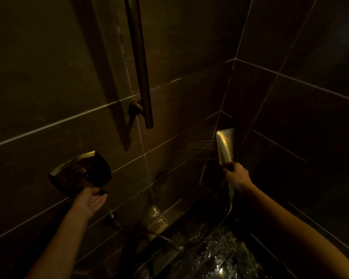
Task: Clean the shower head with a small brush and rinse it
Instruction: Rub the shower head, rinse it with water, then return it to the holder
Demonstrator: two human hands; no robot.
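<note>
Step, judged: rinse. Tiled wall (48,87) dim; wet tub (220,254) below; slide rail (139,67) vert., betw. the hands. Valve plate (79,172) low L on wall. L hand (91,200) under it, palm up, fingers near straight, tips touching its lever. Shower head (227,148) off rail, near corner, upright, face twd wall, spray (201,147) going leftward. R hand (237,178) wrapped round its handle; hose (231,200) hangs below. No brush seen. To do well: ease lever in small steps, flow mod.; turn R wrist so jets flush all nozzles; aim down into tub, less splashback.
</note>
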